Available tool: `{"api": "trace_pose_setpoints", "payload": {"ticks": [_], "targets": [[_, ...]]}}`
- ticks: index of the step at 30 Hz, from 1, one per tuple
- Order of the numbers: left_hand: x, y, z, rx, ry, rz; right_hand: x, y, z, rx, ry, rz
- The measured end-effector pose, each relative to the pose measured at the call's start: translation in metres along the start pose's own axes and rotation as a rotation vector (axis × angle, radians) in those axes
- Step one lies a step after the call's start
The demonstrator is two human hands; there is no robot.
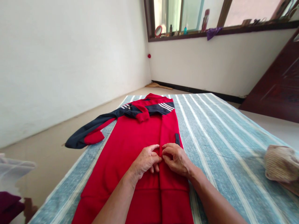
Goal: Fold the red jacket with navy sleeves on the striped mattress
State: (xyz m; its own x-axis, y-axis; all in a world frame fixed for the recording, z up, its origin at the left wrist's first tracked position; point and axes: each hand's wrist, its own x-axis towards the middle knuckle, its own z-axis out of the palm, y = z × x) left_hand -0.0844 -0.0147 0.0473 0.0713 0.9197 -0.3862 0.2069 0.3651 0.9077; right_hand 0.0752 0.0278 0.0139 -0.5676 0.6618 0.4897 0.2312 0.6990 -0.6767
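Jacket (136,138) lies lengthwise ahead; folded edge (161,132) between left hand (145,160) and right hand (175,158). Right appears to pinch it; left's grip, cannot tell.

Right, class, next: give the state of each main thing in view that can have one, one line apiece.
red jacket: spread out, one long side folded inward
dark sleeve: extended past the cover's edge
left hand: at the fold, fingers bent
right hand: at the fold, fingers curled
striped cover: spread out
beige knitted item: bundled
purple cloth: hanging over the sill
red flask: upright
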Motion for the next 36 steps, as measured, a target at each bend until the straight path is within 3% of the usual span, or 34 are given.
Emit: {"api": "trace_pose_setpoints", "payload": {"ticks": [9,20,36], "targets": [[0.005,-0.004,-0.001,-0.021,-0.011,-0.016,0.000,0.002,-0.003,0.049,0.096,-0.007],[0.004,-0.006,-0.001,-0.022,0.000,-0.013,-0.003,0.011,0.000,-0.155,0.239,0.005],[0.001,0.000,0.002,0.024,0.010,-0.032,-0.004,0.013,0.005,-0.394,0.010,0.072]]}}
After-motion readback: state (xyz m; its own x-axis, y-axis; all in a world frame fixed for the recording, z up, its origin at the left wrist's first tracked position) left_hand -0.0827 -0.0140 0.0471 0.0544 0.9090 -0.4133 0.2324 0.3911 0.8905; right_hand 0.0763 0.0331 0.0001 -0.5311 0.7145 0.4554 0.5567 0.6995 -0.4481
